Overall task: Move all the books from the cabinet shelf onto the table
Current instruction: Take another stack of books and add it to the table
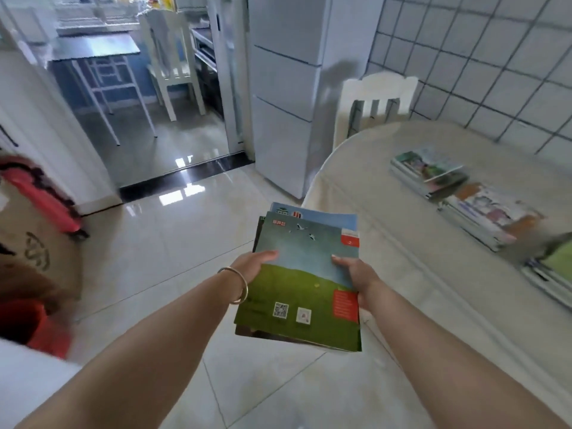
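We see both hands holding a stack of books (301, 274) out over the tiled floor (173, 243), just to the left of the near edge of the worktop (387, 212). The left hand (253, 264) grips the stack's left edge, thumb lying on the top cover, with a bangle (238, 284) round the wrist. The right hand (356, 277) grips the right edge, thumb likewise on top and fingers hidden beneath. The top cover shows a green field under a blue sky with birds, two small printed squares near its close end and a red block at its right. A blue book pokes out at the far end of the stack, and darker edges show under the near end.

On the worktop, covered by a pale cloth, three more piles lie along the right side: a far book pile (428, 171), a middle book pile (489, 215) just nearer, and a near book pile (554, 274) cut off by the right edge of the view. All are well apart from the held stack.

A white chair (376, 100) stands at the far end of the worktop, beside a tall white fridge (288, 88). A tiled wall (479, 57) rises to the right. On the far left sits a red suitcase (43, 199), blurred.
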